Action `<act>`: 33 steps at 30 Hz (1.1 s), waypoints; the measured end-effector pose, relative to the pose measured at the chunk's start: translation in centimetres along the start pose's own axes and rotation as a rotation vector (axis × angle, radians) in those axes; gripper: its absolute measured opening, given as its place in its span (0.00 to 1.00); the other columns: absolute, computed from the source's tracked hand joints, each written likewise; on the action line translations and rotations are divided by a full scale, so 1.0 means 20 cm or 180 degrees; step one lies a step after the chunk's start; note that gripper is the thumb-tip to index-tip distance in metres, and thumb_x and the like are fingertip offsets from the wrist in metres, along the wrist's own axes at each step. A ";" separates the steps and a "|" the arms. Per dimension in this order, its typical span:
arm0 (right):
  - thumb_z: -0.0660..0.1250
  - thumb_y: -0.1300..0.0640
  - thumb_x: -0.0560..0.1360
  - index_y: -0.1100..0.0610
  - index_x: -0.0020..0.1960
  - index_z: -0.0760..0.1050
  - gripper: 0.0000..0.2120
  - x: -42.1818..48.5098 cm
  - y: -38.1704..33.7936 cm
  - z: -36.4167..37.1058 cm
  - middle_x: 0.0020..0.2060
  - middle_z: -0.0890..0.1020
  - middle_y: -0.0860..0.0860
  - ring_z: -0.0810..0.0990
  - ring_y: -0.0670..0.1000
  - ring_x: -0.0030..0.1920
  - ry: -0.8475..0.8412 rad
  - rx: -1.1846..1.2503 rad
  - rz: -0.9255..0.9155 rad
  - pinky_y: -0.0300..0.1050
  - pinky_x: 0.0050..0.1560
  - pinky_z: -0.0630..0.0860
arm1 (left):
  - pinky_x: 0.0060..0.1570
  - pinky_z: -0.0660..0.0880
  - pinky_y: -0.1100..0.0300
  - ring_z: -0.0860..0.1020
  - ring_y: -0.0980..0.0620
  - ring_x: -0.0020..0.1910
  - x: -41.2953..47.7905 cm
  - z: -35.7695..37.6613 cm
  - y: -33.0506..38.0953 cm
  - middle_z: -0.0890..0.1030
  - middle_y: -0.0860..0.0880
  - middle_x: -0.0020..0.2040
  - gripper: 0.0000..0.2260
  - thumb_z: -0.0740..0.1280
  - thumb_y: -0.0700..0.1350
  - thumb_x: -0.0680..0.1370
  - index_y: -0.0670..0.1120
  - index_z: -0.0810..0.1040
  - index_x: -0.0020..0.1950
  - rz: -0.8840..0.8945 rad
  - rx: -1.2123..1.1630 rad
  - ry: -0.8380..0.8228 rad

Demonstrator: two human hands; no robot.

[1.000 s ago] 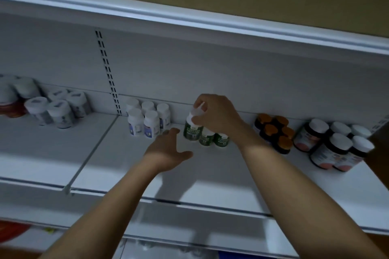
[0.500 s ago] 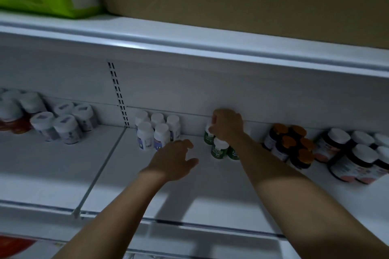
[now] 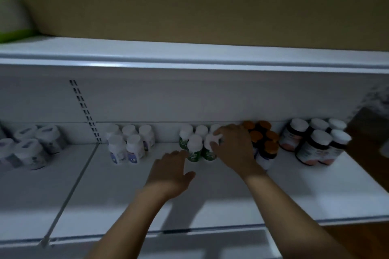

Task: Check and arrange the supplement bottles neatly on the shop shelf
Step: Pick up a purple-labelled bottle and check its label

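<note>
Several green-labelled white-capped bottles (image 3: 194,149) stand in a cluster at the back of the white shelf (image 3: 221,202). My right hand (image 3: 233,145) lies over the right side of that cluster, fingers curled round the cap of the front right green bottle (image 3: 209,151). My left hand (image 3: 171,171) hovers open just in front and left of the cluster, fingertips close to the front left bottle; whether they touch it I cannot tell.
White bottles with blue labels (image 3: 128,145) stand to the left, past a slotted upright (image 3: 84,109). Grey-capped jars (image 3: 31,149) sit far left. Orange-capped bottles (image 3: 263,143) and dark white-capped jars (image 3: 315,143) crowd the right. An upper shelf edge (image 3: 189,59) overhangs.
My right hand set the lifted green bottle down at the back, then drew forward onto the front right bottle. The left hand slid slightly toward the cluster. The camera tilted upward.
</note>
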State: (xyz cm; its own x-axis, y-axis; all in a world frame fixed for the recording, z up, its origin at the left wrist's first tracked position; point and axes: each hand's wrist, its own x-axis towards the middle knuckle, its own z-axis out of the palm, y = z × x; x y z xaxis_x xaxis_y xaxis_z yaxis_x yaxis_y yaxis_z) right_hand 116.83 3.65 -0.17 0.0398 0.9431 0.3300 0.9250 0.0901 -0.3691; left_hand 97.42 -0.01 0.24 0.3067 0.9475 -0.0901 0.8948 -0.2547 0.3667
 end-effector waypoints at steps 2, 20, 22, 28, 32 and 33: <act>0.65 0.49 0.68 0.55 0.42 0.80 0.11 -0.09 0.10 -0.07 0.40 0.82 0.56 0.78 0.61 0.45 0.0203 0.0109 0.0021 0.52 0.45 0.73 | 0.67 0.64 0.55 0.68 0.50 0.69 0.01 0.04 0.11 0.70 0.52 0.71 0.24 0.62 0.58 0.80 0.53 0.63 0.74 0.0142 -0.0026 -0.0011; 0.66 0.46 0.76 0.58 0.56 0.72 0.18 -0.20 0.53 -0.31 0.55 0.79 0.56 0.79 0.58 0.56 -0.0124 0.0035 0.1241 0.47 0.47 0.75 | 0.62 0.71 0.54 0.73 0.48 0.64 0.03 0.17 0.64 0.73 0.49 0.67 0.25 0.68 0.54 0.77 0.50 0.67 0.72 0.0485 -0.0100 0.0055; 0.67 0.44 0.75 0.60 0.62 0.70 0.24 -0.19 0.53 -0.28 0.56 0.79 0.57 0.78 0.58 0.57 -0.0085 -0.0121 0.1234 0.47 0.48 0.75 | 0.62 0.71 0.54 0.73 0.48 0.64 0.01 0.17 0.63 0.74 0.50 0.66 0.25 0.68 0.54 0.77 0.51 0.67 0.72 0.0463 -0.0136 0.0096; 0.68 0.49 0.76 0.61 0.60 0.69 0.20 -0.18 0.54 -0.26 0.54 0.80 0.57 0.79 0.58 0.54 0.0058 -0.0042 0.1254 0.45 0.42 0.70 | 0.61 0.72 0.53 0.74 0.48 0.63 -0.03 0.16 0.60 0.75 0.49 0.65 0.25 0.68 0.55 0.77 0.50 0.68 0.71 0.0381 -0.0104 0.0205; 0.68 0.50 0.75 0.58 0.55 0.71 0.15 -0.22 0.54 -0.28 0.50 0.80 0.55 0.79 0.58 0.51 0.0043 0.0278 0.1395 0.44 0.41 0.68 | 0.60 0.73 0.53 0.74 0.49 0.63 -0.07 0.19 0.62 0.75 0.51 0.65 0.25 0.68 0.57 0.76 0.51 0.68 0.71 0.0435 -0.0073 0.0194; 0.68 0.50 0.74 0.57 0.54 0.71 0.14 -0.23 0.54 -0.29 0.49 0.81 0.55 0.80 0.57 0.50 0.0033 0.0360 0.1432 0.44 0.40 0.69 | 0.60 0.73 0.52 0.74 0.49 0.63 -0.08 0.20 0.62 0.75 0.51 0.65 0.25 0.68 0.57 0.76 0.51 0.68 0.71 0.0466 -0.0090 0.0211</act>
State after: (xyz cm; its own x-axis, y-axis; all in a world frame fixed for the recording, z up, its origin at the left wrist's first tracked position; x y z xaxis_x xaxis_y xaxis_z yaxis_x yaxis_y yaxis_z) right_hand 128.88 -1.50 -0.66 0.4320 0.8933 0.1239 0.7680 -0.2924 -0.5698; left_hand 109.36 -5.42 1.34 0.4102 0.9116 0.0271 0.8324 -0.3864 0.3973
